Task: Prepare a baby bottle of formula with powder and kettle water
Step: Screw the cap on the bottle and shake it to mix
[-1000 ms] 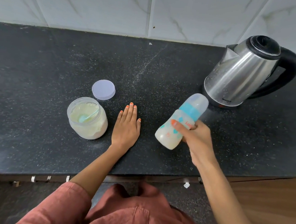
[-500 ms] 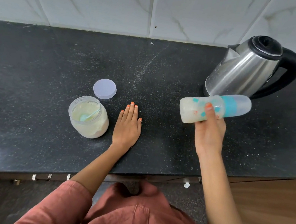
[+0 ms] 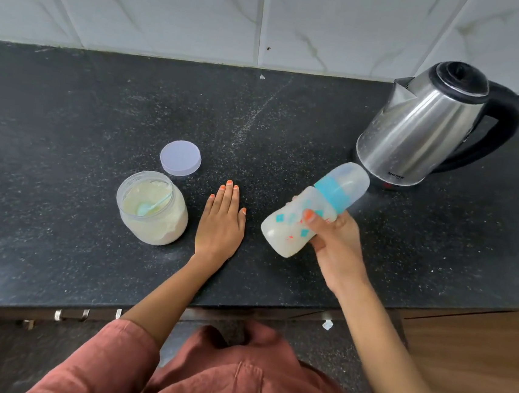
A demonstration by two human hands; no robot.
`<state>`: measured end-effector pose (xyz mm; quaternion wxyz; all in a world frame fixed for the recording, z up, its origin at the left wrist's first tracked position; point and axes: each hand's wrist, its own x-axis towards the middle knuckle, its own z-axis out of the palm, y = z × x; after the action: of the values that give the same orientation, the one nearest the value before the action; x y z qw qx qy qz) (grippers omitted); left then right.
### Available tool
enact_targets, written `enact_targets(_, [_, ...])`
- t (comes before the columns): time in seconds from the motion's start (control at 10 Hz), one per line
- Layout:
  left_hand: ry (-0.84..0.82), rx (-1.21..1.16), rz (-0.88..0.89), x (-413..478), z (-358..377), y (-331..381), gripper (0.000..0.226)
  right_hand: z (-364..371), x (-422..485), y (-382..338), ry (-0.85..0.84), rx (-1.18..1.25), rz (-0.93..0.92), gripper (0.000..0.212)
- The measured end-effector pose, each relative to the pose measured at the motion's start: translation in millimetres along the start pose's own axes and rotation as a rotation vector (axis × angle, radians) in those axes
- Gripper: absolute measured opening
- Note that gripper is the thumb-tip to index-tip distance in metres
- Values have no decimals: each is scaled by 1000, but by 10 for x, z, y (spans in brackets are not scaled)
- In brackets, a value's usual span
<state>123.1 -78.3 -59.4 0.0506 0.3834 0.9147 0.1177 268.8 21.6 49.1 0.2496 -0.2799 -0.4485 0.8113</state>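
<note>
The right hand (image 3: 338, 248) grips the baby bottle (image 3: 283, 230) round its middle, thumb across the printed side and fingers curled behind. It holds the bottle in the air above the desk (image 3: 69, 114), right of centre and nearer the front edge. The bottle is tilted, with its base low and toward the left hand (image 3: 220, 224) and its capped top pointing up toward the kettle (image 3: 423, 126), which stands near the back right corner. The clear cap and blue collar are on, and the contents look milky, so the step in hand is most likely mixing.

The left hand lies flat on the desk with straight fingers, holding nothing, between the bottle and the open powder jar (image 3: 152, 208). A scoop (image 3: 149, 206) sits in the powder, and the jar's lid (image 3: 180, 158) lies just behind the jar.

To mix well, grip firmly around the body rather than the cap, so that the collar is not loosened. Move the bottle from the wrist and over the desk, away from the kettle's side and from the open jar. Check the base for unmixed clumps before stopping. Whether the collar is fully tight cannot be told from here, and a leak at the collar is the main risk.
</note>
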Motion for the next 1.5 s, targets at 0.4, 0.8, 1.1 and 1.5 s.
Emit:
enact_targets(0.4, [4, -4, 1, -1, 4, 4, 52, -24, 44, -12, 4, 171, -14, 83])
enact_targets(0.8, [8, -8, 1, -6, -6, 2, 52, -66, 80, -155, -20, 376, -135, 77])
enact_targets(1.1, [2, -9, -3, 2, -6, 9, 52, -43, 28, -76, -106, 229, -74, 76])
enact_targets(1.5, [5, -8, -1, -4, -1, 0, 52, -68, 140, -24, -11, 340, -32, 77])
